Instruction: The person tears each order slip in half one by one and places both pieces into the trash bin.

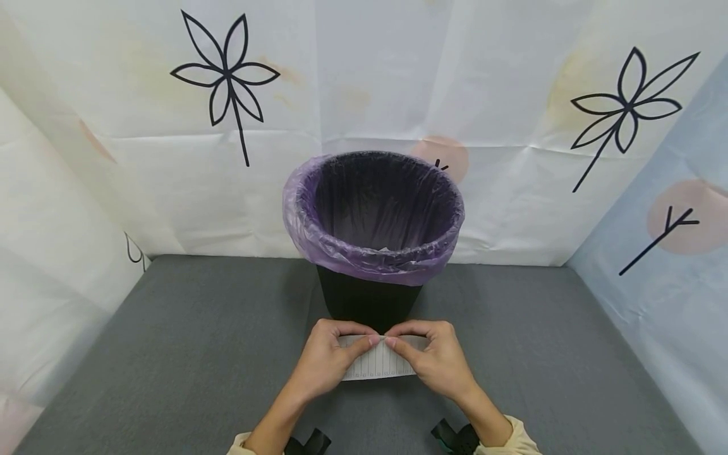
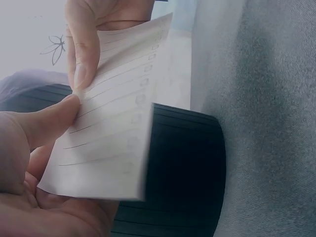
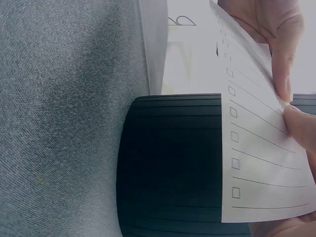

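A white sheet of lined checklist paper is held up between both hands, its row of small printed boxes showing clearly in the right wrist view. Thumb and fingers of my left hand pinch its top edge just left of the middle. My right hand pinches the same edge close beside, the two thumb tips almost meeting. Directly behind the paper stands a black ribbed trash bin. A purple plastic bag lines it and folds over its rim. Fingers behind the paper are partly hidden.
The bin stands on a grey cloth-covered table, near its back edge. White fabric printed with black flowers hangs behind, with more fabric along both sides. A thin dark cord loop hangs at the back left corner.
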Tool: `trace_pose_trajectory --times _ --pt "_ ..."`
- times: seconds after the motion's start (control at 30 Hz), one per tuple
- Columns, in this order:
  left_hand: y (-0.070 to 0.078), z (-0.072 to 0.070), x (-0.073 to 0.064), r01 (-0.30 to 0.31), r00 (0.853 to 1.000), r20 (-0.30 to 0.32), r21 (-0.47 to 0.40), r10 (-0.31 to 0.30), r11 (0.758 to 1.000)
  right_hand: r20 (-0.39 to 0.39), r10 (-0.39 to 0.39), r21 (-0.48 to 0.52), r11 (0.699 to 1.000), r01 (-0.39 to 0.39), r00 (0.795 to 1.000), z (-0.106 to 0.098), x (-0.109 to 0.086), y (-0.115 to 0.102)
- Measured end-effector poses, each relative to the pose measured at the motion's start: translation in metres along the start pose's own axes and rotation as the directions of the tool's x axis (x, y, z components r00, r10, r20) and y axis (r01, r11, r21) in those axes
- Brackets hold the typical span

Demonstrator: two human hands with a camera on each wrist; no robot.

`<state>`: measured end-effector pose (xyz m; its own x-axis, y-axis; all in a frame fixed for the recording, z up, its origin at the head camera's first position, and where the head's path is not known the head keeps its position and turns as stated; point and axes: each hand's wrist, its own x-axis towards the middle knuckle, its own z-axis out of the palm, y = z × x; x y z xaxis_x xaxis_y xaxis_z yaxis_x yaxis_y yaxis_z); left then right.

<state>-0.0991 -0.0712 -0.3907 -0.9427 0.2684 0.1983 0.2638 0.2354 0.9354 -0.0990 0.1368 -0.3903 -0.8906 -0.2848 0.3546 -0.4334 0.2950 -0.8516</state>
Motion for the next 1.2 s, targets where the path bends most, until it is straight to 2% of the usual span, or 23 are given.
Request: trace_pose_trajectory --times 0.2,0.37,0.57,0.77,0.87,1.03,1.2 --pt "-0.0006 -0.0031 0.0004 0.071 0.997 0.045 -0.067 -0.068 0.995 0.001 -0.025 0.019 1.000 0.025 1.000 0.0018 -0.0007 0.0011" --pt "0.0019 -0.0042 -0.0004 0.150 0.987 0.076 -0.144 -0.140 0.978 -0.004 -0.045 0.031 0.999 0.045 0.999 0.0031 -0.0011 0.0029" --pt "0.0050 -0.0049 -0.0018 0.190 0.981 0.084 -0.210 -0.176 0.959 -0.019 -0.053 0.036 0.998 0.054 0.998 0.0054 -0.0018 0.0032" --pt "0.0042 -0.0058 -0.0014 0.236 0.972 0.076 -0.239 -0.224 0.942 -0.036 -0.052 0.038 0.998 0.054 0.998 0.0080 -0.0023 0.0033" --pt "0.0038 -0.0064 -0.0016 0.234 0.972 0.062 -0.233 -0.226 0.944 -0.040 -0.027 0.037 0.999 0.029 0.999 0.0085 -0.0028 0.0026" --pt "0.0038 -0.0072 -0.0015 0.196 0.980 0.026 -0.211 -0.195 0.958 -0.040 0.028 0.049 0.998 -0.026 0.999 0.0065 -0.0014 0.0007" --pt "0.0035 -0.0082 -0.0005 0.194 0.980 -0.006 -0.207 -0.200 0.959 -0.034 0.035 0.040 0.999 -0.034 0.999 0.0028 0.0003 -0.0002"
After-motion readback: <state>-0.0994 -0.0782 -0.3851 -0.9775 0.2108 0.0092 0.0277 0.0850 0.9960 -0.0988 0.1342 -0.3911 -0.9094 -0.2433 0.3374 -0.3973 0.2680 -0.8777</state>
